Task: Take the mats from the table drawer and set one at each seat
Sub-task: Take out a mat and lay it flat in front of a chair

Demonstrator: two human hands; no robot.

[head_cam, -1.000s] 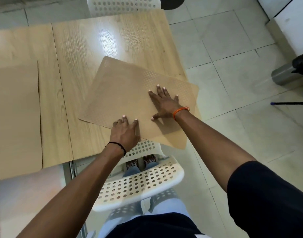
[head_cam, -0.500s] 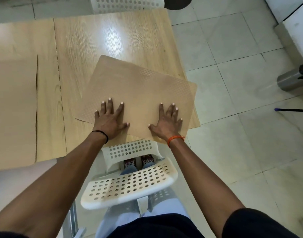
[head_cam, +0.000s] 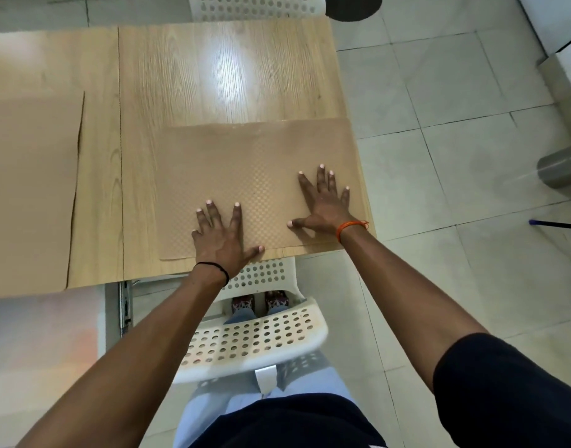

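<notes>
Head view: the mat [head_cam: 245, 176] lies flat at the centre of the frame, its near edge just inside the table [head_cam: 219, 69] edge, its right edge at the table's right edge. The left hand [head_cam: 221, 237] and right hand [head_cam: 326, 205] press it, fingers straight and spread. A second mat [head_cam: 29, 189] lies at left, apart. A white chair [head_cam: 258, 337] stands below.
</notes>
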